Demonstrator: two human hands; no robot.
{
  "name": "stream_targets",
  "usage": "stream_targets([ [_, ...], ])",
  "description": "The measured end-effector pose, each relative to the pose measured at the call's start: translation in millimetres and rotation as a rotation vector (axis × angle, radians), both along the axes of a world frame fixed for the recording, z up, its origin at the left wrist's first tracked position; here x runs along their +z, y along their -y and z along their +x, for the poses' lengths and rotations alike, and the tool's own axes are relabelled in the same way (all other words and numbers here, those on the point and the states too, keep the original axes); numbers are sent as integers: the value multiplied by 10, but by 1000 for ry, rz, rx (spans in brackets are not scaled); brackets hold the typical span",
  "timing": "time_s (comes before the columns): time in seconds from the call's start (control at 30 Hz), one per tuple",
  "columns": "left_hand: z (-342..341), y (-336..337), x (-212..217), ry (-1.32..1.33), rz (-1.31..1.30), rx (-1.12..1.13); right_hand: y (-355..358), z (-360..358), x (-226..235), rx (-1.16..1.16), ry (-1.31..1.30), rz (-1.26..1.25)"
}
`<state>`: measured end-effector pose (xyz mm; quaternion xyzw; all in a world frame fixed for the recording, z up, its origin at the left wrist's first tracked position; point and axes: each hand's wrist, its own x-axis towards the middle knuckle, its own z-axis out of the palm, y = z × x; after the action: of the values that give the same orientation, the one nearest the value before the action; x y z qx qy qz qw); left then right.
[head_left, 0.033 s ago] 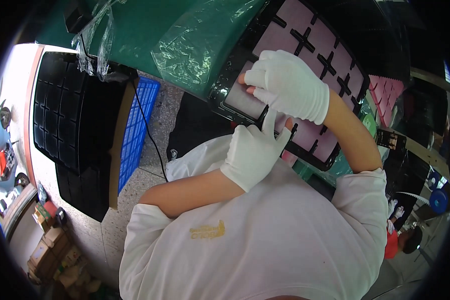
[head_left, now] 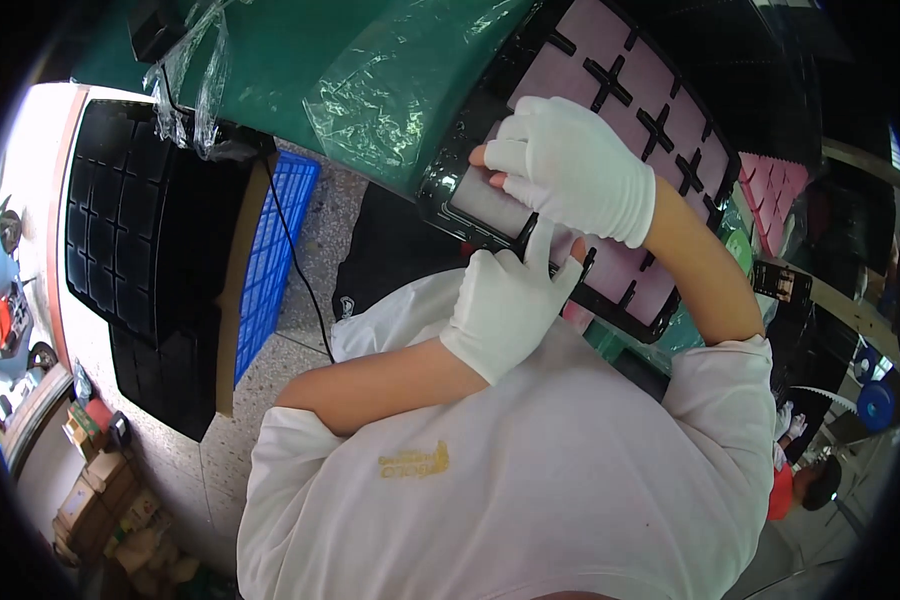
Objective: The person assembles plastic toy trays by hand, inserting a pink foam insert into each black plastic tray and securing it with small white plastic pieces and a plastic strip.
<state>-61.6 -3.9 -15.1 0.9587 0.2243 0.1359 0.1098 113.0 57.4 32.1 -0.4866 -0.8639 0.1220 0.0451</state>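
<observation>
A black tray (head_left: 440, 195) with pink foam pads in its compartments lies tilted on the green table (head_left: 300, 60). My right hand (head_left: 582, 165), in a white glove, rests on the tray's near corner with its fingers curled over a flat grey piece (head_left: 485, 203) in one compartment. My left hand (head_left: 510, 300), also gloved, is just below it. One of its fingers points up against the tray's near rim and the rest are tucked under, out of sight.
A stack of black trays (head_left: 135, 230) and a blue crate (head_left: 270, 255) stand at the left, with a black cable (head_left: 305, 285) trailing over the floor. Crumpled clear plastic (head_left: 400, 90) lies on the table. Pink foam pieces (head_left: 770, 180) sit at the right. Another person (head_left: 805, 480) is at the lower right.
</observation>
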Motion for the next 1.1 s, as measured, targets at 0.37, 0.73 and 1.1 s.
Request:
stream_targets([
  [0.37,14,22,-10,-74,-69,-51,-131,-81,-113,72,85,16],
  [0.73,36,66,-58,-50,-30,-44,-37,59,-74,46,-177,42],
  [1.1,72,82,-192,-27,63,-18,249,134,37,-196,-464,24],
])
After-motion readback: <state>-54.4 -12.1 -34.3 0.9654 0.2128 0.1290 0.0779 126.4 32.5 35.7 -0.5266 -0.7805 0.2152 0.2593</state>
